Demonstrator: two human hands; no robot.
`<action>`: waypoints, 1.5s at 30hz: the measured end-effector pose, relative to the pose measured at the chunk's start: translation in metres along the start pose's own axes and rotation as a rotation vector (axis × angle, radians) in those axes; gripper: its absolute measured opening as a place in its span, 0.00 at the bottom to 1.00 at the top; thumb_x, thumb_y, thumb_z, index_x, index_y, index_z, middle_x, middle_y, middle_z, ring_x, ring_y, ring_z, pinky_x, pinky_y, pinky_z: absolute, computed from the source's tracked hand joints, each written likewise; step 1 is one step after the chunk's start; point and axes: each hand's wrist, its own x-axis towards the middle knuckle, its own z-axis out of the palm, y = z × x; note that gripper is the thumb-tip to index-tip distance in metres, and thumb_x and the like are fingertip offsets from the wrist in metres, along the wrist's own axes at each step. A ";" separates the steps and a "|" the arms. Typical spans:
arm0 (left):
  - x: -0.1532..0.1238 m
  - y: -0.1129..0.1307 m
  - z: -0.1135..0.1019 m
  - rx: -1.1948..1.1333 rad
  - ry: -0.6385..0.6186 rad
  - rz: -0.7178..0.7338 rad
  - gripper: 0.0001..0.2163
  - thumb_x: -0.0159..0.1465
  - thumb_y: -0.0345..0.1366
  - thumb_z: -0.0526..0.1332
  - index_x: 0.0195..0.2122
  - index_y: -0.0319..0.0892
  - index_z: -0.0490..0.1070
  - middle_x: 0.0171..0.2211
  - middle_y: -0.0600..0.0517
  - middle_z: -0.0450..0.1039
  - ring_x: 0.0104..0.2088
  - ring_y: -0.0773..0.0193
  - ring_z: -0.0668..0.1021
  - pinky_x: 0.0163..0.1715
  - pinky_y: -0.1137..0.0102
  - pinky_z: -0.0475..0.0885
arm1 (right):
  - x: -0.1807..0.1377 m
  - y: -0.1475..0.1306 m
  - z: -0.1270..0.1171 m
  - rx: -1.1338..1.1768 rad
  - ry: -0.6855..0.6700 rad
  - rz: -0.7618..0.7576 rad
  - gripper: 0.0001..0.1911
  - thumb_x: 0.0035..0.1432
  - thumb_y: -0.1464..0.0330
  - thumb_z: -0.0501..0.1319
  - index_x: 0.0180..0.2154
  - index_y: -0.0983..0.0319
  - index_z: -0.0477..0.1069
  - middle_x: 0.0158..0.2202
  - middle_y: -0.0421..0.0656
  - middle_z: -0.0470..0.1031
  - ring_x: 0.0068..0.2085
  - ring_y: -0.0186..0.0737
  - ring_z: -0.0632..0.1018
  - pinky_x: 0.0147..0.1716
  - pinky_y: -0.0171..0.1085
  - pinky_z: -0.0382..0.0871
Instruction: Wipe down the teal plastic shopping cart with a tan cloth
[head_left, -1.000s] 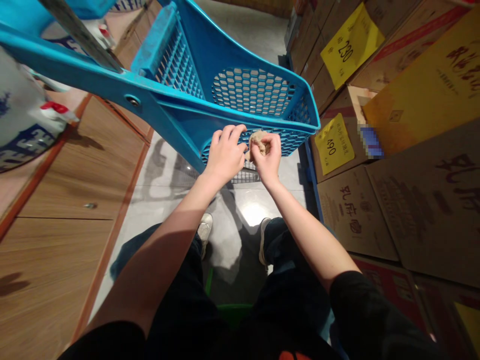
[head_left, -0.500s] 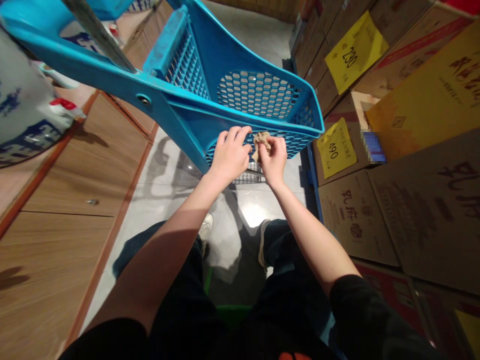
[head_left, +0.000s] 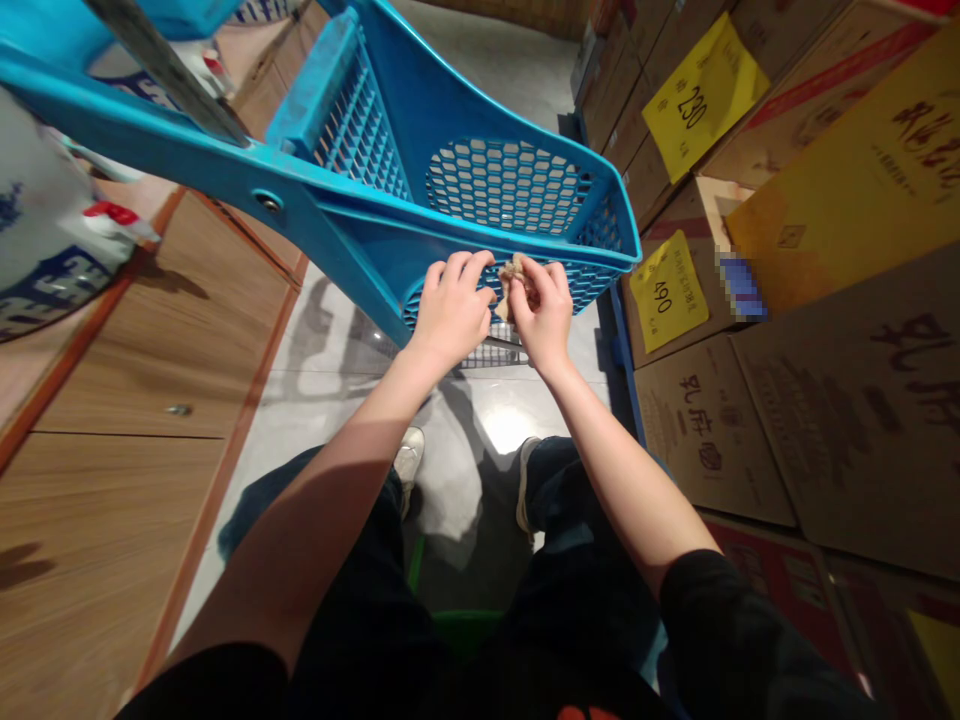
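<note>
A blue plastic shopping basket cart (head_left: 480, 228) with mesh sides stands tilted in front of me. My right hand (head_left: 544, 310) is closed on a crumpled, brownish cloth (head_left: 511, 285), pressed against the near mesh side below the rim. Part of the cloth is hidden by my fingers. Just left of it, my left hand (head_left: 452, 312) rests on the same mesh side, its bent fingers apart and nothing in it. The inside of the basket shows bare mesh.
Stacked cardboard boxes (head_left: 705, 420) with yellow price signs (head_left: 670, 292) line the right side. Wooden cabinets (head_left: 142, 330) run along the left, with white-and-blue bags (head_left: 45, 220) on top. Between them lies the grey tiled floor (head_left: 442, 470), where my feet are.
My right hand has shifted slightly left with the cloth, its fingers more folded over it. My left hand stays on the mesh. The whole view has moved a little.
</note>
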 end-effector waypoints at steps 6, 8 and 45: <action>-0.001 -0.001 0.001 0.001 0.014 0.013 0.15 0.71 0.29 0.58 0.48 0.41 0.85 0.71 0.41 0.71 0.70 0.43 0.69 0.69 0.48 0.65 | -0.002 0.010 0.000 -0.023 -0.109 0.094 0.09 0.71 0.63 0.65 0.48 0.56 0.81 0.50 0.47 0.76 0.53 0.46 0.82 0.56 0.43 0.80; -0.001 -0.002 0.002 0.005 0.025 0.022 0.15 0.70 0.29 0.58 0.48 0.41 0.85 0.71 0.41 0.72 0.70 0.43 0.69 0.68 0.48 0.65 | -0.002 0.015 0.000 -0.050 -0.119 0.073 0.09 0.71 0.64 0.64 0.49 0.56 0.81 0.51 0.48 0.77 0.52 0.46 0.82 0.54 0.42 0.80; -0.001 -0.003 0.003 0.041 0.023 0.046 0.15 0.71 0.29 0.58 0.48 0.40 0.85 0.70 0.41 0.72 0.69 0.43 0.69 0.67 0.48 0.66 | 0.006 0.043 -0.018 -0.058 -0.224 -0.074 0.14 0.59 0.75 0.56 0.40 0.58 0.79 0.45 0.46 0.73 0.48 0.48 0.77 0.50 0.47 0.81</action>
